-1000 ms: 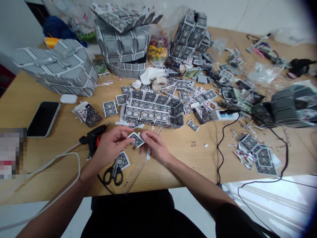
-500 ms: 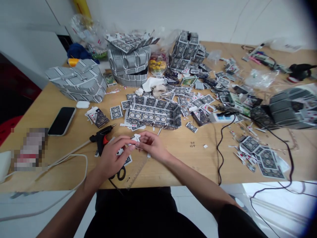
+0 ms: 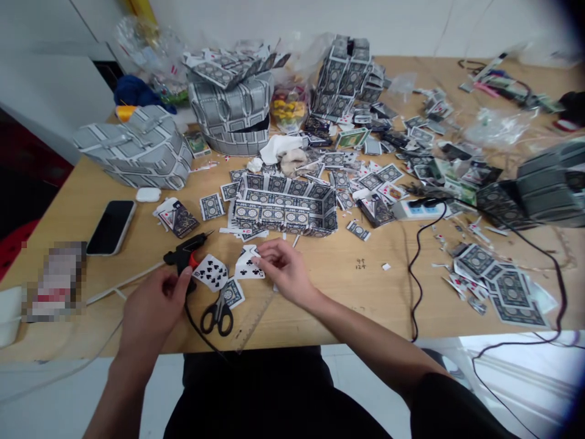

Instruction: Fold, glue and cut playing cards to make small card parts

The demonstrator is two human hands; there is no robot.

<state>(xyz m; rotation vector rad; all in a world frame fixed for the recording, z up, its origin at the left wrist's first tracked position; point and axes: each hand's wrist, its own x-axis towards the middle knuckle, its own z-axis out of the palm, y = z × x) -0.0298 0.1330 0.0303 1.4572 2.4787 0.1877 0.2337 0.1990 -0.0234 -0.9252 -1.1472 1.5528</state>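
My right hand (image 3: pixel 287 271) pinches a folded playing card (image 3: pixel 247 268) with a club face and a strip of patterned back showing. My left hand (image 3: pixel 158 302) is beside the handle of a black hot glue gun (image 3: pixel 185 253) with an orange trigger; its thumb and fingers are curved and apart, and whether they touch the handle is unclear. Between the hands lies a spade card (image 3: pixel 211 272). Black-handled scissors (image 3: pixel 217 317) rest below it, over a patterned card piece (image 3: pixel 234 292). A clear ruler (image 3: pixel 251 323) lies near the table edge.
An open box woven from cards (image 3: pixel 286 210) stands ahead of my hands. Card-woven baskets (image 3: pixel 233 113) stand behind, with loose cards (image 3: pixel 379 177) scattered right. A phone (image 3: pixel 112 227) lies left. A power strip (image 3: pixel 420 209) trails a black cord (image 3: pixel 414 274).
My left hand has let go of the folded card and moved left to the glue gun. My right hand still holds the card. The view has shifted slightly.
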